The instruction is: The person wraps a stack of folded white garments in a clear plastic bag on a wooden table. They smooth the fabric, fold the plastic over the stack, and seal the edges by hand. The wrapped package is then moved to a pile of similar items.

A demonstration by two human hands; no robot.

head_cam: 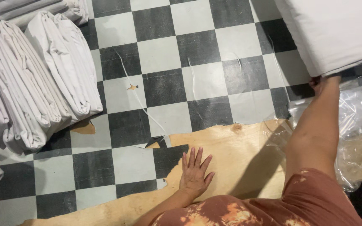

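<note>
My left hand [195,172] lies flat, palm down with fingers spread, on bare plywood [235,150] where the checkered covering is torn away. It holds nothing. My right hand [320,82] reaches up to the far right and grips the underside of a large folded white fabric bundle [336,33]; most of the fingers are hidden beneath it. My right forearm crosses over crumpled clear plastic wrap [357,121].
Several folded white sheets [34,79] lie stacked in a row at the left, with more at the top left. The black-and-white checkered covering [164,54] spans the middle, its torn edge curling near my left hand. Loose white threads lie on it.
</note>
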